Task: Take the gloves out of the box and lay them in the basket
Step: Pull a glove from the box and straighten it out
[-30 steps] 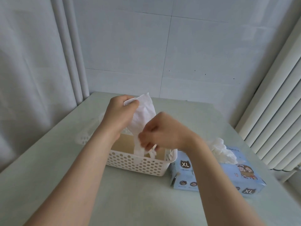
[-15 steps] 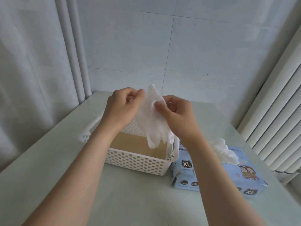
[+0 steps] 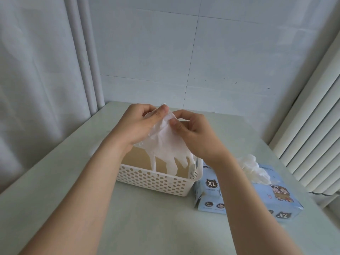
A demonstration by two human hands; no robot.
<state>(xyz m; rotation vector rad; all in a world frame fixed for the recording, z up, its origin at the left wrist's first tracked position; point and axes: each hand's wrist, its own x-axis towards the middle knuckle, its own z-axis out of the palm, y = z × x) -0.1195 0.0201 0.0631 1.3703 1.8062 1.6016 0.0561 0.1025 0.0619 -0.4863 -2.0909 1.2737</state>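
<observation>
Pinching a thin white glove [image 3: 166, 142] by its cuff, the left hand [image 3: 137, 124] and right hand [image 3: 193, 131] hold it up over a white perforated basket [image 3: 152, 181] on the pale counter [image 3: 147, 227]. Its fingers dangle down into the basket. Just right of the basket lies a blue box [image 3: 244, 197] marked XL, more gloves [image 3: 253, 168] puffing from its top.
</observation>
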